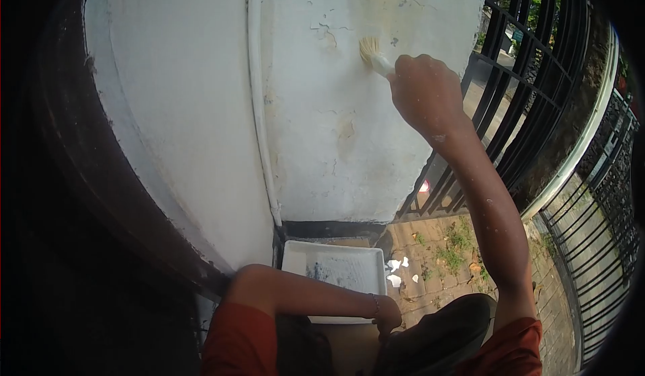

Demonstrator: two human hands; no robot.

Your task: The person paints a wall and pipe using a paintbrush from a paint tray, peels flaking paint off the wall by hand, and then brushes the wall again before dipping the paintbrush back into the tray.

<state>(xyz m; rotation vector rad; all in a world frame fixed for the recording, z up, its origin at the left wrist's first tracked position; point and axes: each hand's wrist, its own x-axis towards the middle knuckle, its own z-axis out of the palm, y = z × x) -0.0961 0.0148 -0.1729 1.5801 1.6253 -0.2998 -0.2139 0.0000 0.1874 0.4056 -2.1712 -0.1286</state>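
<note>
My right hand (426, 94) is raised to the wall, its fingers wrapped round the pale handle of a paintbrush (369, 50). The light, splayed bristles touch the white wall (302, 154), whose paint is cracked and stained beige in patches. Low down, my left hand (388, 314) hangs beside my knee at the near right corner of a white paint tray (366, 262). Its fingers point downward and are mostly hidden, so I cannot see whether they are closed. Dark smudges mark the inside of the tray, which sits at the foot of the wall.
A white pipe (257, 107) runs down the wall's left side. Black metal bars (517, 74) stand on the right. White flakes (395, 272) lie on the brick paving (430, 242), where weeds grow. My bent knee (463, 315) is close to the tray.
</note>
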